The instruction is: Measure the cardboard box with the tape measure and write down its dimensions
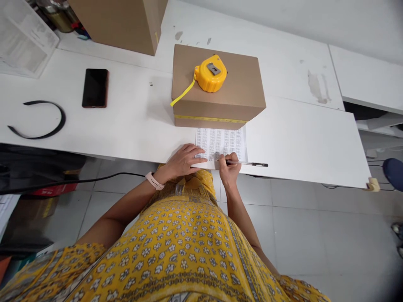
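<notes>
One pen seemingly between right fingers

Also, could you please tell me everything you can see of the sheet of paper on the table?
The sheet of paper is white and covered with rows of small print, too fine to read. It lies flat at the near edge of the table, its far end meeting the cardboard box. The left hand presses its near left corner; the right hand holds a pen whose tip touches it.
</notes>
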Demonstrator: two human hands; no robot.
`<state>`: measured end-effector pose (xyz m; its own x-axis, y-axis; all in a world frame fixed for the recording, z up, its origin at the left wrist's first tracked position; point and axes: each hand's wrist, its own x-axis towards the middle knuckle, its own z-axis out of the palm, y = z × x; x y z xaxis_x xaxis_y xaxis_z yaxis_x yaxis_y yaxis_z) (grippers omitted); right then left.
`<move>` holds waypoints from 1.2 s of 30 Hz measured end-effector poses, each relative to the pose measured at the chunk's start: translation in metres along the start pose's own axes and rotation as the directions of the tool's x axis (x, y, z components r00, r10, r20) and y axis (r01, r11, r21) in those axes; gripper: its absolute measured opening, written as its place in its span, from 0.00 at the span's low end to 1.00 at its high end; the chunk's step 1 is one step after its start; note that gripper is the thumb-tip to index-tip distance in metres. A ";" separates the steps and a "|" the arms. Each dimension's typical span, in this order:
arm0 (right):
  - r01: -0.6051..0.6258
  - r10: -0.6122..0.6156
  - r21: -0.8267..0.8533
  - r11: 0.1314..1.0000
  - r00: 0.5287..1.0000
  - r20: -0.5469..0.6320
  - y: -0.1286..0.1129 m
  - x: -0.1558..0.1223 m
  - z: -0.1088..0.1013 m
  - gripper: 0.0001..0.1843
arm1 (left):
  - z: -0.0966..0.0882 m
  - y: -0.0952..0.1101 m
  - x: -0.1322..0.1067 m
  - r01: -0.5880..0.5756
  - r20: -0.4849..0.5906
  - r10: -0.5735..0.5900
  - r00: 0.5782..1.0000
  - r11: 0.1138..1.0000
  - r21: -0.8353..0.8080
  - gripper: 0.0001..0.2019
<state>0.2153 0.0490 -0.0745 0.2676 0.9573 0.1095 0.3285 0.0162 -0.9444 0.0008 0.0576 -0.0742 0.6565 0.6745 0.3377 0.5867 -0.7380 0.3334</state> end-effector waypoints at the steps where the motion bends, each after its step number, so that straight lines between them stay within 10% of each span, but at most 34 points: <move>1: 0.009 -0.009 0.000 1.000 1.000 0.007 0.001 0.000 0.000 0.21 | 0.000 0.000 0.000 -0.006 -0.005 0.006 1.000 1.000 0.008 0.14; 36: 0.037 -0.036 -0.033 0.999 0.998 0.051 0.008 -0.002 0.002 0.22 | 0.000 0.001 0.001 0.004 0.001 -0.004 1.000 1.000 0.004 0.14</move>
<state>0.2156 0.0478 -0.0828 0.2094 0.9695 0.1271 0.3677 0.0423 -0.9290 0.0017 0.0576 -0.0739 0.6543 0.6777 0.3356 0.5913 -0.7351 0.3316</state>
